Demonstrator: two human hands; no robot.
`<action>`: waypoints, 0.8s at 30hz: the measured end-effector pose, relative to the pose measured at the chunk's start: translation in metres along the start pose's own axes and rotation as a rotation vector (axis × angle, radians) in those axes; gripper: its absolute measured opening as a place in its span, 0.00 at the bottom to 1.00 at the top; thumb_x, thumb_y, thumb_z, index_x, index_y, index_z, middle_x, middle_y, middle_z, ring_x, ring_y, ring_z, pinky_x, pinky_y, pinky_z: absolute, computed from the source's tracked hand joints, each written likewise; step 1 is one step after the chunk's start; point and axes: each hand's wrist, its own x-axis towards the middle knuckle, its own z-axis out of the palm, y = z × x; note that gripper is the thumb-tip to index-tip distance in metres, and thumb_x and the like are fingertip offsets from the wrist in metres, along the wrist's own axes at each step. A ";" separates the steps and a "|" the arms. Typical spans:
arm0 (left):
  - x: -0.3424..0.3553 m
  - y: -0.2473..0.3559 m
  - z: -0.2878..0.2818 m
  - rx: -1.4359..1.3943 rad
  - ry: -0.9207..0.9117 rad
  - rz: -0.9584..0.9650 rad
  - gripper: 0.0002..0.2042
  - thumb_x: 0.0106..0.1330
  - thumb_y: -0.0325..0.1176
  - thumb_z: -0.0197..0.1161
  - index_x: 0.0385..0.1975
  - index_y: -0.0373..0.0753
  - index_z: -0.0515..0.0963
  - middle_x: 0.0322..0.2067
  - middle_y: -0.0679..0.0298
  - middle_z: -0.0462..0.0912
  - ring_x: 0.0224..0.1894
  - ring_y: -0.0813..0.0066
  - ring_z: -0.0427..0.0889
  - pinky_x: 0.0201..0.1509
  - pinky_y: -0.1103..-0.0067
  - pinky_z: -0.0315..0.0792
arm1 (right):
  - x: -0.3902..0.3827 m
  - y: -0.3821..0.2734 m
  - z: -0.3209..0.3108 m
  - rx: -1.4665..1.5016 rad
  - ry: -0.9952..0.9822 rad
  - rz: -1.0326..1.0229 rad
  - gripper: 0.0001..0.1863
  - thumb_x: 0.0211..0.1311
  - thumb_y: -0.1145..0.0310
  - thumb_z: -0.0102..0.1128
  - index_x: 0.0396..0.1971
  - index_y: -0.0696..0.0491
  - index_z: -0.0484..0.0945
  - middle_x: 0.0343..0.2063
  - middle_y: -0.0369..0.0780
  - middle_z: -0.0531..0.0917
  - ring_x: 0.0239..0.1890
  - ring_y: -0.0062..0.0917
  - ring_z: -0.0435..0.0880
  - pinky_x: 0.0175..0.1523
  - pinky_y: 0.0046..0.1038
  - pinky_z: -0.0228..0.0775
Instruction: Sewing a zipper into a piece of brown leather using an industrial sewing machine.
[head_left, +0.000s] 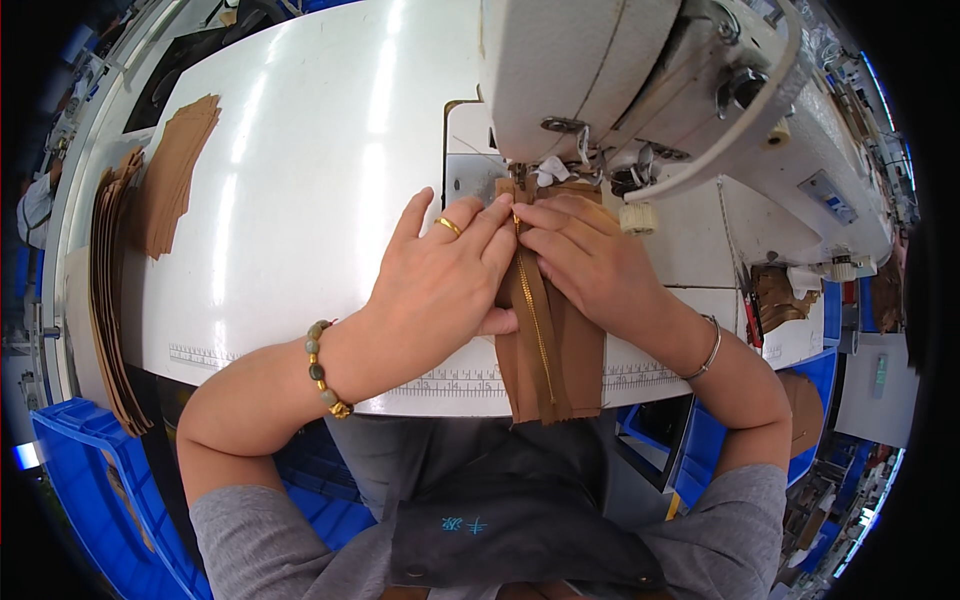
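A brown zipper (535,320) with gold teeth lies lengthwise on a brown fabric piece (585,365), its upper end under the sewing machine's presser foot (517,172). My left hand (440,260) is on the left side; its index fingertip presses the zipper just below the foot, and its thumb rests on the left edge of the fabric. The little finger sticks out. From the right, my right hand (590,255) has curled fingers gripping the zipper and fabric, fingertips close to the left ones. The lower ends of zipper and fabric hang over the table's front edge.
The white sewing machine head (590,70) stands over the far right of the white table (300,180). Brown fabric pieces (178,175) lie at the left, beside an upright stack (108,290). Red-handled snips (752,310) lie at the right. Blue bins (95,490) stand below.
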 end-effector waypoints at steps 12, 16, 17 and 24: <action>0.000 -0.002 0.000 -0.018 -0.016 0.005 0.44 0.46 0.49 0.81 0.64 0.35 0.75 0.69 0.62 0.77 0.68 0.59 0.74 0.75 0.52 0.64 | -0.007 -0.003 -0.008 0.041 -0.046 0.093 0.22 0.60 0.67 0.71 0.54 0.56 0.80 0.59 0.42 0.83 0.58 0.35 0.86 0.57 0.38 0.79; -0.001 -0.003 0.001 0.002 0.015 0.022 0.43 0.45 0.49 0.81 0.63 0.33 0.76 0.68 0.61 0.77 0.68 0.57 0.74 0.74 0.55 0.65 | -0.006 -0.005 -0.010 -0.008 -0.086 0.071 0.29 0.58 0.65 0.75 0.59 0.56 0.79 0.60 0.41 0.81 0.60 0.37 0.83 0.61 0.38 0.76; -0.001 -0.003 0.001 0.002 0.023 0.037 0.44 0.45 0.49 0.81 0.63 0.33 0.76 0.68 0.61 0.77 0.68 0.57 0.74 0.74 0.57 0.66 | -0.006 -0.005 -0.009 -0.012 -0.084 0.072 0.29 0.58 0.65 0.75 0.59 0.56 0.79 0.60 0.41 0.81 0.60 0.38 0.84 0.60 0.38 0.77; -0.002 0.002 0.002 0.003 0.040 0.038 0.44 0.44 0.49 0.81 0.63 0.32 0.76 0.68 0.59 0.77 0.68 0.58 0.74 0.73 0.58 0.67 | -0.012 -0.008 -0.009 -0.068 -0.138 0.082 0.30 0.56 0.62 0.75 0.59 0.57 0.81 0.60 0.44 0.82 0.59 0.36 0.84 0.61 0.38 0.77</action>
